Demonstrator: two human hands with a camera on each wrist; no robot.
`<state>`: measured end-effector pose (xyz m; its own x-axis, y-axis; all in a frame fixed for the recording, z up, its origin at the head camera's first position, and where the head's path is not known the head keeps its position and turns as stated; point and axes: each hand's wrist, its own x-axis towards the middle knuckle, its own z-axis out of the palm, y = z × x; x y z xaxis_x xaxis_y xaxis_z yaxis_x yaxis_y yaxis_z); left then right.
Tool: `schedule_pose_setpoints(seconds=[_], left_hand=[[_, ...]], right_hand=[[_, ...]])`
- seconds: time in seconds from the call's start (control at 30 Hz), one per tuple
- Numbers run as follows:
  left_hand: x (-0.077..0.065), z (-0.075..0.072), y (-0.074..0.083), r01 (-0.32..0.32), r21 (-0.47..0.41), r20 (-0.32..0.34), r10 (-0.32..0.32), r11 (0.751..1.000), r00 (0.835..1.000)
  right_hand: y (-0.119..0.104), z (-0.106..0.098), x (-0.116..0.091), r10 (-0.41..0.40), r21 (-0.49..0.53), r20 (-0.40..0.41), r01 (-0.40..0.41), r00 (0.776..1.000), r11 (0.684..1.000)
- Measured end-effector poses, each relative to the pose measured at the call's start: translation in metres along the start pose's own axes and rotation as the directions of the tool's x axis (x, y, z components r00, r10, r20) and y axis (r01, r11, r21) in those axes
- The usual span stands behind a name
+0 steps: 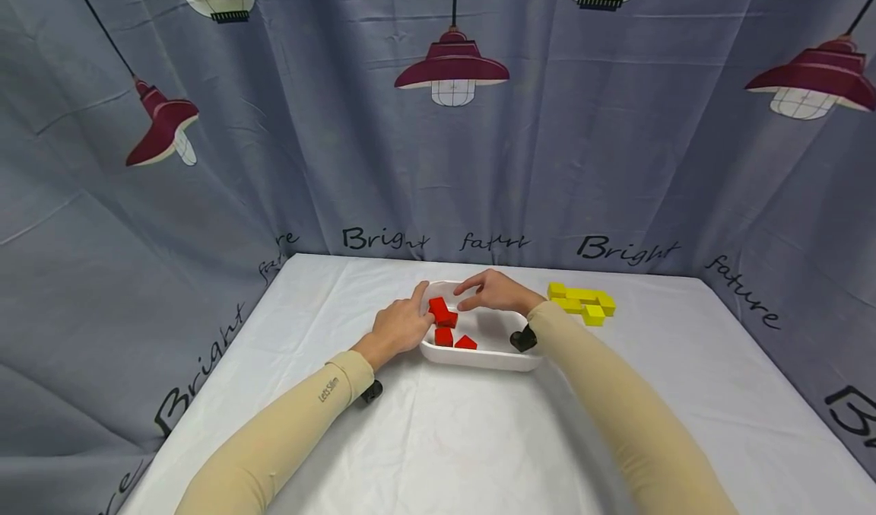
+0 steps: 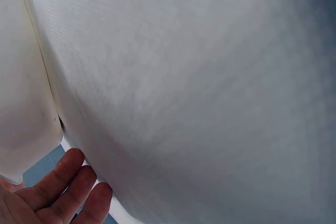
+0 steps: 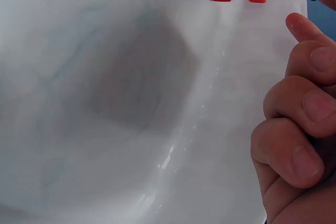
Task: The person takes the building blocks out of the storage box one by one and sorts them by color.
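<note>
A white tray (image 1: 479,357) stands near the far side of the table with several red blocks in its left part. Among them are a red cube (image 1: 443,337) and a red triangular block (image 1: 466,343). My left hand (image 1: 400,323) holds the tray's left end, thumb over the rim beside the red blocks. In the left wrist view its fingers (image 2: 68,182) lie outside the tray wall (image 2: 26,77). Over the tray's far side hovers my right hand (image 1: 498,293), thumb and index finger apart with nothing between them. Its other fingers (image 3: 294,108) are loosely bent in the right wrist view.
Several yellow blocks (image 1: 582,300) lie grouped on the table just right of the tray, beyond my right forearm. A white cloth covers the table (image 1: 465,439). Behind it hangs a grey curtain (image 1: 438,173) printed with lamps and lettering.
</note>
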<state>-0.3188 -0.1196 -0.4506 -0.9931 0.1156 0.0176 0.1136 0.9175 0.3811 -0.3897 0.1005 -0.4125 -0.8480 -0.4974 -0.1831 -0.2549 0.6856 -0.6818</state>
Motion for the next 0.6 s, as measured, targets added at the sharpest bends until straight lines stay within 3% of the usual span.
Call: schedule_pose_setpoints(seconds=[0.23, 0.6], left_hand=[[0.001, 0.000, -0.001, -0.008, 0.008, -0.012, 0.008, 1.000, 1.000], [0.001, 0.000, -0.001, -0.007, 0.015, -0.003, 0.007, 1.000, 1.000]], right_hand=[[-0.001, 0.007, 0.010, -0.037, -0.035, -0.005, 0.037, 0.999, 0.999], [0.000, 0.019, 0.015, 0.016, 0.006, 0.007, -0.016, 1.000, 1.000]])
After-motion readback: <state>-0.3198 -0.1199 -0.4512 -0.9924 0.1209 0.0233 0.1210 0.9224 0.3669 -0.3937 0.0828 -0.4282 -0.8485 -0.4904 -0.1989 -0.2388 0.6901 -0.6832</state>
